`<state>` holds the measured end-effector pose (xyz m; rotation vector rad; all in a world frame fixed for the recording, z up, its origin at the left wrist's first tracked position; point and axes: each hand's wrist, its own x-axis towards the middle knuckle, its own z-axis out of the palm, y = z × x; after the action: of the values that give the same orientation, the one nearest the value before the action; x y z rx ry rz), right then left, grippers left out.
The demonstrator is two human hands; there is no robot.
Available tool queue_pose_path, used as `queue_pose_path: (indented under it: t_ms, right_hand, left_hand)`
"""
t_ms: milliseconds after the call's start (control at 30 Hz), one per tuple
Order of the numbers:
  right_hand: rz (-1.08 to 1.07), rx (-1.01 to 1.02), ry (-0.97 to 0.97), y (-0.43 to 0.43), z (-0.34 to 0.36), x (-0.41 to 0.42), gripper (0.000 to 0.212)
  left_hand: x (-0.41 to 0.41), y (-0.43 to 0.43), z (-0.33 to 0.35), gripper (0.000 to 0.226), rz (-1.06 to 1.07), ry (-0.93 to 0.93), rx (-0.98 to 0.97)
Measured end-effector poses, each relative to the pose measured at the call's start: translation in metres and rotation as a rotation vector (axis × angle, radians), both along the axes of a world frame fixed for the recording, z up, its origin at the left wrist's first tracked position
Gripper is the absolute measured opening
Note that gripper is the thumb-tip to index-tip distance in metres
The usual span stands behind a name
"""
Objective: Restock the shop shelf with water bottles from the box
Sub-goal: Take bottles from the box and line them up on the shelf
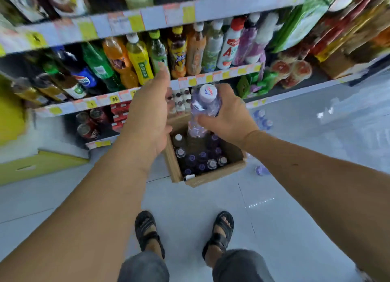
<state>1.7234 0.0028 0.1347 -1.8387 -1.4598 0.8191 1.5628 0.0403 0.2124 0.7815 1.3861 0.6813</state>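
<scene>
Holding the water bottle (203,107) upright over the box (211,177), above the capped bottles packed inside, wrapped round its upper body by the right grip (232,117). Keep that hold firm without crushing (thin plastic, likely to dent). Bring in the left grip (149,113), now spread and holding nothing, to steady the base. Carry level toward the shelf (219,74) ahead, pick a gap among the drinks, set down upright, then let go.

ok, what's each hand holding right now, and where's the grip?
The right hand grips a water bottle round its upper body, just below the cap, above the box. The left hand is open and holds nothing.
</scene>
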Motion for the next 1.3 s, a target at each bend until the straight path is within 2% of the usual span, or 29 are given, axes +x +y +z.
queue_pose_path:
  t_ms: [167, 300, 533, 667, 767, 967, 1000, 1100, 1167, 1200, 1300]
  right_hand:
    - [0.000, 0.174, 0.012, -0.007, 0.178, -0.001, 0.044]
    - [0.002, 0.319, -0.006, -0.014, 0.305, -0.016, 0.050]
    - [-0.107, 0.551, 0.061, -0.019, 0.478, -0.056, 0.051]
    - [-0.131, 0.599, 0.157, -0.022, 0.555, -0.084, 0.061]
    - [-0.132, 0.619, 0.208, -0.025, 0.600, -0.102, 0.063]
    - [-0.076, 0.547, 0.447, -0.031, 0.650, -0.126, 0.041]
    - [-0.079, 0.531, 0.473, -0.033, 0.656, -0.128, 0.044]
    - [-0.070, 0.485, 0.566, -0.030, 0.664, -0.125, 0.084]
    - [-0.054, 0.501, 0.595, -0.023, 0.667, -0.118, 0.093]
    - [-0.055, 0.501, 0.600, -0.020, 0.669, -0.116, 0.091]
    - [-0.007, 0.486, 0.651, 0.000, 0.670, -0.099, 0.056]
  left_hand:
    - [-0.002, -0.017, 0.153, 0.055, 0.038, -0.063, 0.104]
    - [-0.015, -0.029, 0.251, 0.060, 0.016, -0.117, 0.195]
    - [-0.064, -0.034, 0.370, 0.064, -0.110, -0.193, 0.390]
    - [-0.090, -0.038, 0.423, 0.052, -0.200, -0.226, 0.490]
    - [-0.107, -0.037, 0.454, 0.046, -0.232, -0.219, 0.562]
    - [-0.132, -0.035, 0.484, 0.038, -0.226, -0.258, 0.597]
    - [-0.134, -0.035, 0.487, 0.039, -0.223, -0.261, 0.602]
    - [-0.134, -0.031, 0.495, 0.042, -0.195, -0.254, 0.618]
    - [-0.129, -0.028, 0.501, 0.042, -0.182, -0.247, 0.631]
    - [-0.125, -0.026, 0.504, 0.042, -0.179, -0.237, 0.643]
    - [-0.112, -0.019, 0.514, 0.039, -0.154, -0.214, 0.676]
